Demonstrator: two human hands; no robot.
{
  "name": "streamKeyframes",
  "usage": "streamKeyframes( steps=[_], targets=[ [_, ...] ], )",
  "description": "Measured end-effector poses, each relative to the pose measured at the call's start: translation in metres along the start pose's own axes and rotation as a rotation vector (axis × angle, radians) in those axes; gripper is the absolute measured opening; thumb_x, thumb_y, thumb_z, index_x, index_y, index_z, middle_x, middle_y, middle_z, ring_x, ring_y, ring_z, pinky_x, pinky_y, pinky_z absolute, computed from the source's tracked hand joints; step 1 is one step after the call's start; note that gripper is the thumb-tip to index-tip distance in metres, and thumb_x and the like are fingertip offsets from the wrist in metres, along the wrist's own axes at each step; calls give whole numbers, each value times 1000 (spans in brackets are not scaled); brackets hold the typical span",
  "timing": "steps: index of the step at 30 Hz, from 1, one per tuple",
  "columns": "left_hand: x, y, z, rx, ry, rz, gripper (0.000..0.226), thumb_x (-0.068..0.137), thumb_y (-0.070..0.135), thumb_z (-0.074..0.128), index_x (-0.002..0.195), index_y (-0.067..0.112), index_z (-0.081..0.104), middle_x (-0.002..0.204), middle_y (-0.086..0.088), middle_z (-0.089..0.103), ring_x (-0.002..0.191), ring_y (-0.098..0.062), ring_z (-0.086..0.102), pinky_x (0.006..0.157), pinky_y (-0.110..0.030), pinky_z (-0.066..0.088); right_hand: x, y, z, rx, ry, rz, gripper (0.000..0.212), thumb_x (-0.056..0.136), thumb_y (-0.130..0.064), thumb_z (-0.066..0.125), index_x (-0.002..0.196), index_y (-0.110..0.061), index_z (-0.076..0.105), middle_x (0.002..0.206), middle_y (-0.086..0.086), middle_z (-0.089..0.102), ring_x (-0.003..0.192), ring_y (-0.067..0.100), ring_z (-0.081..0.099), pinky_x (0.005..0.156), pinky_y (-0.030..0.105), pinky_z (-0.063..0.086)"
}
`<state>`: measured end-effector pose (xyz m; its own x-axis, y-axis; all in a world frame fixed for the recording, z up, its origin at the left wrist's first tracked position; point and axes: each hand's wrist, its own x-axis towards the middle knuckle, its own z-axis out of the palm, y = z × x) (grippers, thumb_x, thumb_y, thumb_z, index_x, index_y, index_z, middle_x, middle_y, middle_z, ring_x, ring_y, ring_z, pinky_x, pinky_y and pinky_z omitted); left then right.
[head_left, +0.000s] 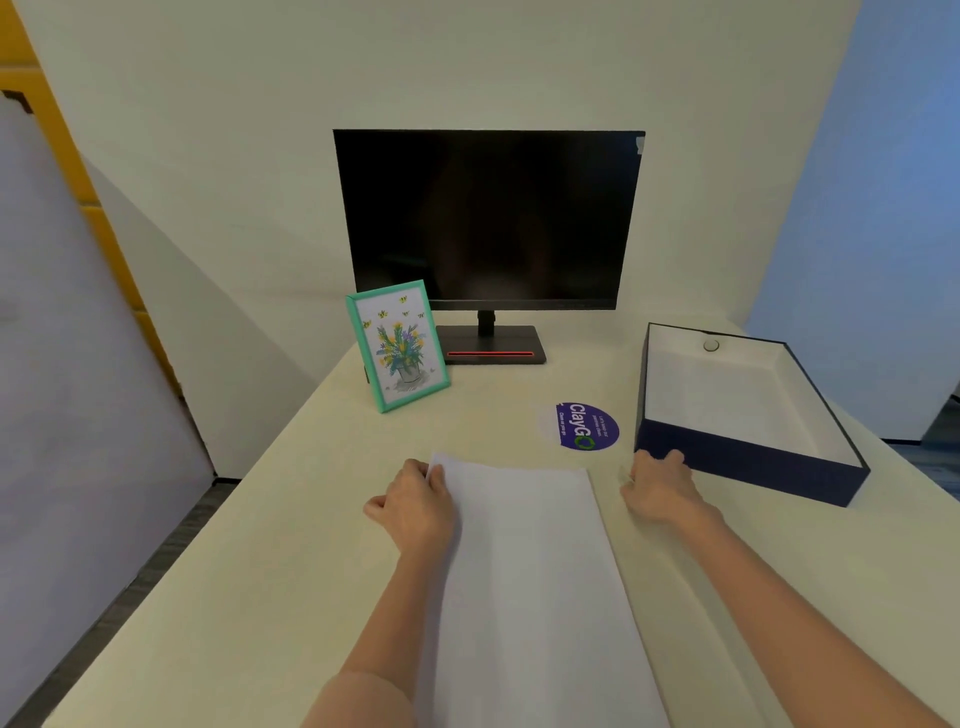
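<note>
Bench (260, 571), pale, runs from the lower left of the frame up to the wall.

Frame (397, 345), green, flower print, stands propped left of centre. It is turned toward the person and kept well back from the working area.

Left hand (415, 506), lower centre. Its grip is closed on the far left corner of the paper (530, 571), fingers curled, corner pinched and a little raised. Judged to be a hold for peeling the sheets off the bench or squaring them.

The paper is a white stack lying flat at bottom centre, long side running toward the person. It sits between the two arms, so either hand can reach it.

Monitor (488, 218), dark, upper centre, against the wall. It plays no part here.

Sticker (587, 426), round and purple, stuck flat on the bench just beyond the paper's far right corner.

Right hand (657, 491), right of centre. Its fingers are bent against the near left corner of the box (748, 462). Whether this grip clasps the wall or only presses it cannot be told. It probably steadies the box or draws it nearer.

The box is navy with a white lining, lidless, mouth up, at right of frame near the paper. It is likely where the sheets will go.
</note>
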<state>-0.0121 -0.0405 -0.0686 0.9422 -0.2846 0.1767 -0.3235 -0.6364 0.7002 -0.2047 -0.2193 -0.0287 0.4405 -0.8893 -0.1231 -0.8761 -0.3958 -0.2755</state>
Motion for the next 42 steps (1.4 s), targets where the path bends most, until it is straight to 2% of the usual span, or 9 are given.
streamKeyframes(
  steps=[2, 4, 6, 8, 11, 18, 23, 32, 42],
  targets=[
    [0, 0, 0, -9, 6, 4, 20, 96, 27, 39, 86, 18, 53, 86, 0, 69, 80, -22, 59, 80, -33, 21, 6, -5, -5, 15, -46, -8, 13, 89, -19, 52, 95, -7, 54, 112, 15, 49, 106, 30, 50, 77, 33, 42],
    [0, 0, 0, -10, 9, 7, 19, 96, 27, 38, 84, 19, 50, 85, 0, 68, 78, -22, 58, 82, -33, 23, 14, -14, -18, 263, -97, 2, 20, 85, -20, 59, 70, -10, 52, 82, 8, 55, 81, 24, 56, 63, 28, 42],
    [0, 0, 1, -4, 4, 6, 20, 97, 28, 38, 86, 19, 51, 85, 0, 68, 79, -22, 59, 82, -33, 24, 19, -30, -29, 704, -152, 37, 23, 78, -26, 72, 73, -8, 58, 68, 5, 55, 60, 18, 52, 54, 25, 40],
    [0, 0, 1, 1, 8, 9, 21, 98, 29, 37, 89, 18, 53, 86, 0, 68, 80, -22, 59, 83, -33, 23, 25, -51, -30, 1050, -246, 33, 37, 69, -32, 82, 91, -7, 64, 73, 5, 59, 63, 17, 55, 57, 27, 44],
    [-1, 0, 0, -2, 13, 20, 20, 98, 28, 37, 87, 19, 51, 85, 0, 68, 80, -22, 59, 80, -32, 21, 23, -89, -22, 1242, -439, -109, 26, 80, -23, 75, 95, -9, 59, 83, 6, 60, 72, 17, 60, 64, 26, 48],
    [-1, 1, 1, 4, 20, 25, 20, 97, 28, 39, 91, 17, 54, 89, 1, 69, 84, -22, 60, 80, -33, 21, 30, -149, 2, 1002, -682, -332, 54, 84, -4, 70, 133, -6, 50, 120, 16, 62, 103, 23, 64, 87, 29, 55],
    [-2, 1, 0, -10, 27, 28, 19, 97, 27, 38, 89, 18, 53, 89, -1, 69, 83, -23, 60, 79, -33, 21, 42, -160, -3, 850, -766, -367, 50, 83, -5, 70, 131, -8, 53, 104, 6, 68, 102, 19, 64, 104, 37, 47],
    [-3, 3, -1, -40, 35, 20, 19, 98, 26, 37, 89, 18, 52, 86, -1, 68, 81, -22, 58, 80, -32, 21, 47, -155, -15, 421, -808, -388, 49, 83, -22, 72, 130, -21, 55, 118, 1, 64, 112, 15, 57, 107, 41, 41],
    [-3, 2, -1, -57, 42, 24, 20, 98, 29, 40, 91, 17, 54, 88, 0, 69, 85, -22, 60, 77, -30, 17, 50, -162, 3, 549, -789, -391, 42, 79, -28, 76, 119, -22, 64, 112, -1, 69, 110, 17, 60, 103, 39, 41]
  ],
)
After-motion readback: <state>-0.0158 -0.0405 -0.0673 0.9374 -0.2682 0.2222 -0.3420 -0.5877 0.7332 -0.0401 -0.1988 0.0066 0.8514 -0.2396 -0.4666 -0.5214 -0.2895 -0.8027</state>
